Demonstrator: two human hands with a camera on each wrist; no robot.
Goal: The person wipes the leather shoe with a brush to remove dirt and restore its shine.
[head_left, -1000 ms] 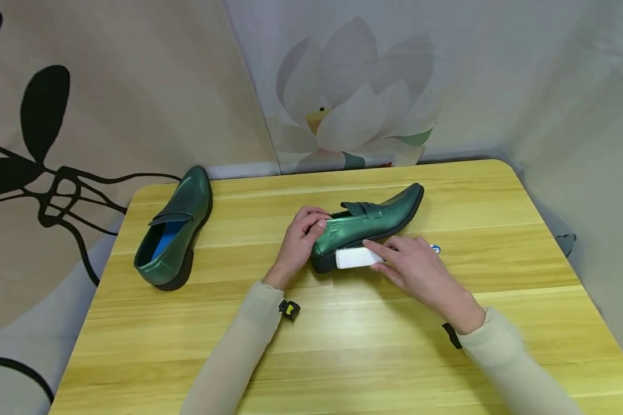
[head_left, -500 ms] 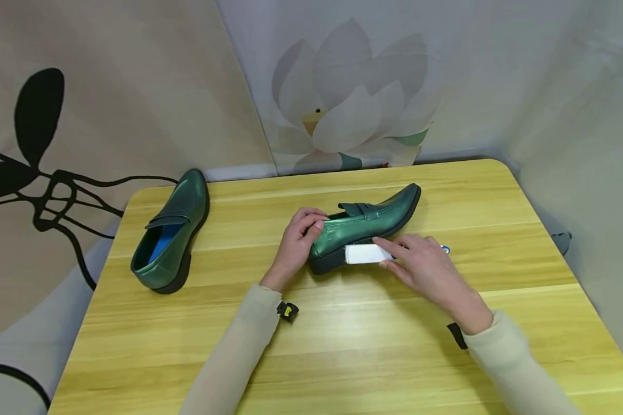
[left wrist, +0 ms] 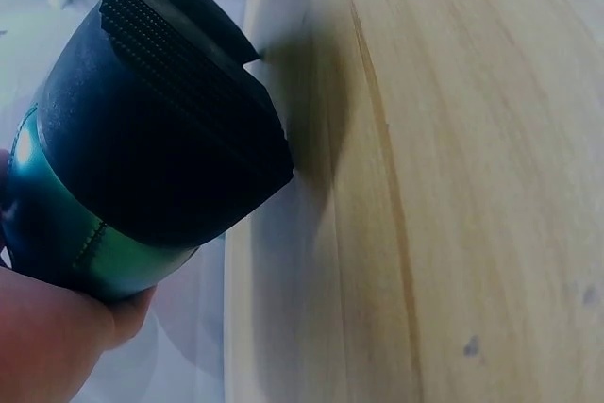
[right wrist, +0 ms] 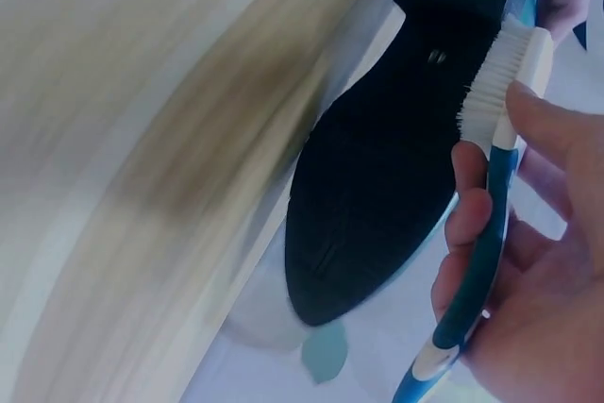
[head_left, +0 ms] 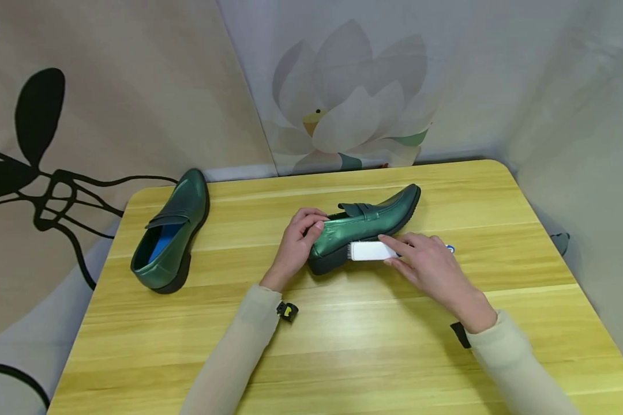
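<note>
In the head view, my left hand grips the heel end of a green loafer, fingers over the opening's rim and thumb on the side. The shoe lies tipped, toe to the right, its black sole turned toward my right hand. My right hand holds a brush with a white head and blue-and-white handle. Its white bristles touch the sole's edge just ahead of the heel. The left wrist view shows the black heel close up.
A second green loafer with a blue insole stands at the left of the wooden table, toe toward the back edge. Printed fabric hangs behind the table.
My right hand has drawn the brush to the right along the sole, from the heel toward the middle. The left hand keeps its grip; the loafer has hardly moved.
</note>
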